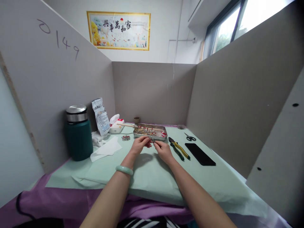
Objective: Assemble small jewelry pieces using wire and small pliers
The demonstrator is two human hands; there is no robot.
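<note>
My left hand (pixel 140 145) and my right hand (pixel 162 149) meet just in front of a metal tray (pixel 150 136) filled with small coloured beads. Both hands have their fingers pinched together around something tiny between them, too small to name. A pale green bangle (pixel 124 170) sits on my left wrist. A thin wooden stick (pixel 128 125) lies across the tray's left rim. A small cluster of beads (pixel 125 137) lies on the green table cover (pixel 152 177) left of the tray.
Yellow-handled pliers (pixel 178 148), small scissors (pixel 190 137) and a black phone (pixel 199 154) lie to the right. A dark green flask (pixel 78 133), a foil packet (pixel 100 116), a tissue pack (pixel 116 124) and white paper (pixel 105 148) sit on the left. Grey partition walls enclose the desk.
</note>
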